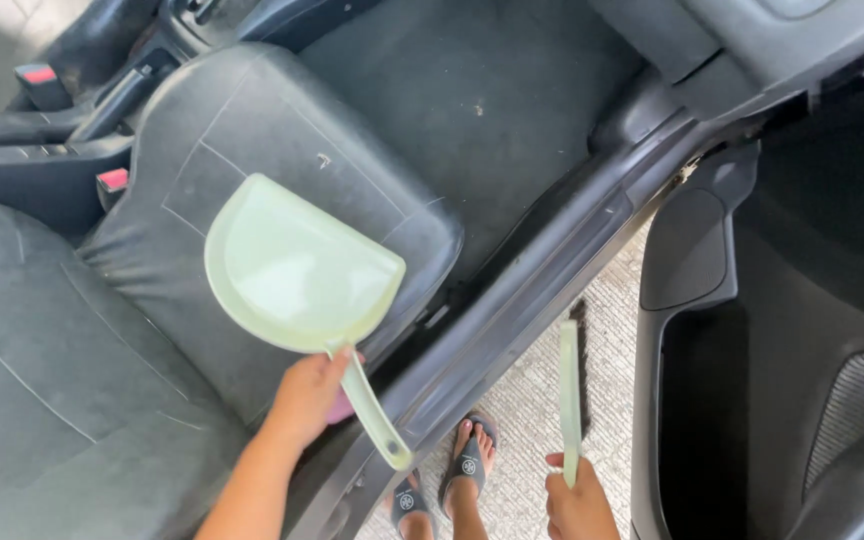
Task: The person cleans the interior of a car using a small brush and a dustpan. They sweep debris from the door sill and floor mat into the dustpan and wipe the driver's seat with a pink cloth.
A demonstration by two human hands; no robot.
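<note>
My left hand point(307, 395) grips the handle of a pale green dustpan point(292, 270), holding it over the dark car seat cushion point(242, 130). My right hand point(577, 500) holds a matching pale green hand brush point(569, 385) upright by its handle, outside the car above the pale paved ground. The brush is seen edge-on, so its bristles are hard to make out.
The dark floor mat point(482, 100) lies ahead of the seat, with a few light specks on it. The door sill point(542, 290) runs diagonally. The open car door panel point(782, 330) stands at right. Red seat-belt buckles point(112, 180) sit beside the centre console. My sandalled feet point(452, 480) stand on the paving.
</note>
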